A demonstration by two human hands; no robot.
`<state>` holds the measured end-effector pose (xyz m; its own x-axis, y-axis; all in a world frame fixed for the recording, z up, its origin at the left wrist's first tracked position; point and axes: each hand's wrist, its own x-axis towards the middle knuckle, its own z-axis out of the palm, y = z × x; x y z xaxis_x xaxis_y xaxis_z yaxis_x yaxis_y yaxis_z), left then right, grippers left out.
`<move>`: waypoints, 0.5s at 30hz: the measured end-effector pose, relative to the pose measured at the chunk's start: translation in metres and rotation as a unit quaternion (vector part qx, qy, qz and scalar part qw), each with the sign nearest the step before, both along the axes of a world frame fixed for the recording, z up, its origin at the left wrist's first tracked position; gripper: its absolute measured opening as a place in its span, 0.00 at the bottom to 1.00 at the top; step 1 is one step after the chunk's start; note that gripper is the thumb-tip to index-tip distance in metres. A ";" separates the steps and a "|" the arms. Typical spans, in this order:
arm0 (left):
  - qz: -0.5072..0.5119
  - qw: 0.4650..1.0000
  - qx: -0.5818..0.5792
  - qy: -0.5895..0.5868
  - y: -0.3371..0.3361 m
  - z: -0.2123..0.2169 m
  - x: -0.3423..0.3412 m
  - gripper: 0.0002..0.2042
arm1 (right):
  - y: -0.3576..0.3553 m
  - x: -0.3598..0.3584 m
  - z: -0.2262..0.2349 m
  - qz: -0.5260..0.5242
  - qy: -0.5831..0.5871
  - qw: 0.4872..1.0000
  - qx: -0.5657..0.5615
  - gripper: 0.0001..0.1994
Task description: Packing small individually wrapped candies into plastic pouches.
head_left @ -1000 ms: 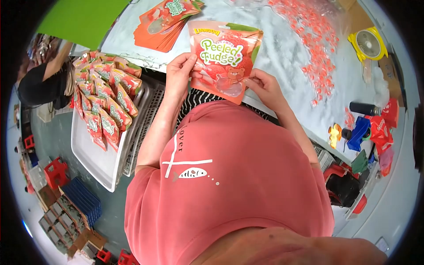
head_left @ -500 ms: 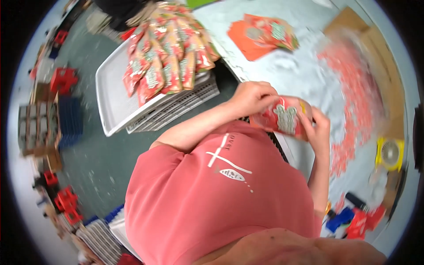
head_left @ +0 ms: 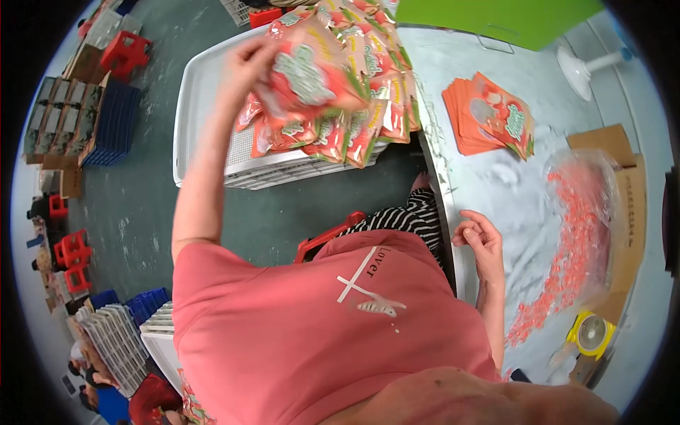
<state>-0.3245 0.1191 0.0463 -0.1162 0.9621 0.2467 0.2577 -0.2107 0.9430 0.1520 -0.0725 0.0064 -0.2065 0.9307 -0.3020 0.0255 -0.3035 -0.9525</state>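
Note:
My left hand (head_left: 249, 65) grips the edge of a filled red-and-peach snack pouch (head_left: 308, 79), slightly blurred. It is held above a heap of similar filled pouches (head_left: 386, 60), which lie in a white plastic tray (head_left: 200, 110) at the left of the table. My right hand (head_left: 484, 244) hovers at the table's near edge, fingers loosely bent and apart, with nothing in it. Beyond it, a fanned stack of flat orange-red pouches (head_left: 489, 117) lies on the table. To the right spread many small red-and-clear wrapped pieces (head_left: 572, 237), some inside a clear plastic bag (head_left: 608, 173).
The white table (head_left: 453, 60) carries a green board (head_left: 489, 14) at its far side. A cardboard box (head_left: 632, 234) and a small yellow fan (head_left: 592, 334) stand at right. Further white crates (head_left: 248, 177) sit under the tray. Red stools (head_left: 126, 53) are on the floor at left.
My left hand has swung left with the pouch, from in front of me to above the tray. My right hand has let go of the pouch. The view has shifted.

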 end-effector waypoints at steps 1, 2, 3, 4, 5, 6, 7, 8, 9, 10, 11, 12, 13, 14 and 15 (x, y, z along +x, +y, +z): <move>0.029 0.999 -0.039 0.021 0.017 -0.003 -0.038 0.08 | 0.003 -0.002 -0.009 -0.021 0.003 0.999 -0.027 0.17; 0.047 0.997 -0.063 0.016 0.032 -0.008 -0.067 0.08 | 0.006 -0.006 -0.018 -0.019 0.004 0.999 -0.028 0.17; 0.063 0.994 -0.087 0.011 0.048 -0.015 -0.093 0.08 | 0.007 -0.009 -0.027 -0.026 0.010 0.998 -0.049 0.16; 0.074 0.993 -0.094 0.018 0.059 -0.023 -0.131 0.08 | 0.008 -0.014 -0.032 -0.023 0.020 0.997 -0.069 0.15; 0.073 0.993 -0.094 0.019 0.077 -0.035 -0.152 0.08 | 0.009 -0.018 -0.037 -0.025 0.020 0.997 -0.068 0.15; 0.075 0.990 -0.115 0.032 0.095 -0.046 -0.166 0.08 | 0.008 -0.022 -0.041 -0.030 0.016 0.996 -0.084 0.15; 0.075 0.987 -0.136 0.046 0.109 -0.051 -0.169 0.08 | 0.007 -0.025 -0.046 -0.037 0.013 0.994 -0.098 0.14; 0.080 0.991 -0.100 0.040 0.124 -0.059 -0.164 0.08 | 0.006 -0.026 -0.052 -0.048 0.014 0.993 -0.104 0.13; 0.073 0.992 -0.098 0.038 0.140 -0.066 -0.162 0.08 | 0.004 -0.028 -0.056 -0.054 0.012 0.993 -0.102 0.13; 0.055 0.991 -0.113 0.045 0.158 -0.079 -0.162 0.09 | 0.002 -0.030 -0.059 -0.067 0.006 0.991 -0.113 0.13; 0.033 0.990 -0.126 0.051 0.174 -0.088 -0.156 0.09 | 0.000 -0.031 -0.060 -0.083 -0.001 0.989 -0.124 0.13; 0.020 0.985 -0.165 0.039 0.189 -0.098 -0.149 0.10 | -0.002 -0.032 -0.059 -0.093 0.002 0.988 -0.121 0.13; 0.013 0.986 -0.162 0.037 0.203 -0.112 -0.146 0.10 | -0.002 -0.033 -0.058 -0.100 -0.001 0.988 -0.118 0.13; 0.045 0.984 -0.164 0.058 0.214 -0.127 -0.149 0.10 | -0.003 -0.036 -0.055 -0.111 0.002 0.986 -0.122 0.13; 0.078 0.980 -0.165 0.078 0.224 -0.142 -0.153 0.10 | -0.005 -0.037 -0.053 -0.121 0.005 0.985 -0.125 0.13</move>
<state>-0.4777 0.3427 -0.0955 -0.2530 0.9663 -0.0487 0.4094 0.1525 0.8995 0.1149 -0.0772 -0.0461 0.0072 0.8497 -0.5272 -0.0855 -0.5248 -0.8469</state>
